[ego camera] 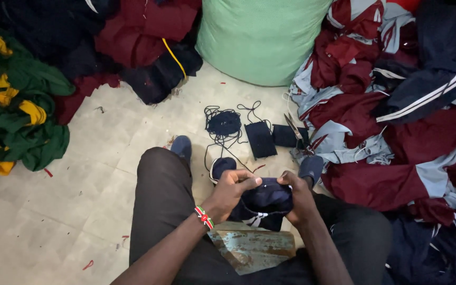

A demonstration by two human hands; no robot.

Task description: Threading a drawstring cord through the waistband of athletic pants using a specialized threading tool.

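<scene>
Head view, looking down past the knees: both hands meet over a dark navy garment (267, 203) with white stripes, held in front of the lap. The left hand (233, 190) has its fingers curled and pinching the upper edge of the fabric, thumb and fingertips pressed together on it; a beaded wristband (204, 217) of red, white and green circles that wrist. The right hand (296, 198) grips the other side of the same piece, fingers folded around the cloth so that it bunches between the two hands. The white stripes show at the lower fold, just under the left hand.

Below the hands lies a worn, rusty blue-green seat (252, 248), between legs in dark trousers (164, 211). Blue shoes (181, 146) show past the knees, one on each side.

On the pale tiled floor (80, 174) just beyond the hands sit a tangle of dark cord (222, 124), a flat navy fabric piece (260, 139) and another dark piece (286, 135) beside it, with scissors (294, 126) lying near the latter.

Farther out, a heap of maroon and pale blue garments (376, 121) with striped navy ones fills the right side. A big green sack (259, 37) stands at the top centre. Dark navy and maroon clothes (133, 42) are piled at the upper left, and green and yellow garments (17, 105) lie along the left edge.
</scene>
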